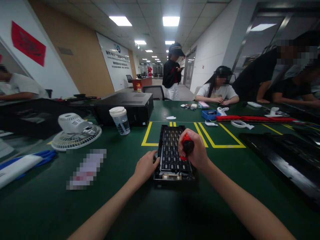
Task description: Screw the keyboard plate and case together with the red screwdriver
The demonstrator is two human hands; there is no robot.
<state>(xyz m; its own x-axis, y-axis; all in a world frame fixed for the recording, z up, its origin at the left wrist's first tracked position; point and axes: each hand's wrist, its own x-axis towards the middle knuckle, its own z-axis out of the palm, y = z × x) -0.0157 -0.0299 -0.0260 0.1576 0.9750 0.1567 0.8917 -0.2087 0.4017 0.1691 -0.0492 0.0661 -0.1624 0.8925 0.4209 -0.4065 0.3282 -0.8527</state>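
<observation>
A black, open device chassis (172, 146) with a honeycomb-patterned inside lies lengthwise on the green table (140, 206) before me. My right hand (195, 151) is closed around a red-and-black screwdriver (187, 146), held upright with its tip down in the chassis near its right side. My left hand (146, 165) rests against the chassis's left edge, fingers curled on the rim, steadying it.
A white desk fan (75, 131) lies at the left, with a clear lidded jar (120, 120) and a black computer case (125, 106) behind. Yellow tape lines (212, 140), a blue tray (211, 114) and red strips (250, 118) lie beyond. Black panels (282, 156) sit right. Other people sit and stand around the table.
</observation>
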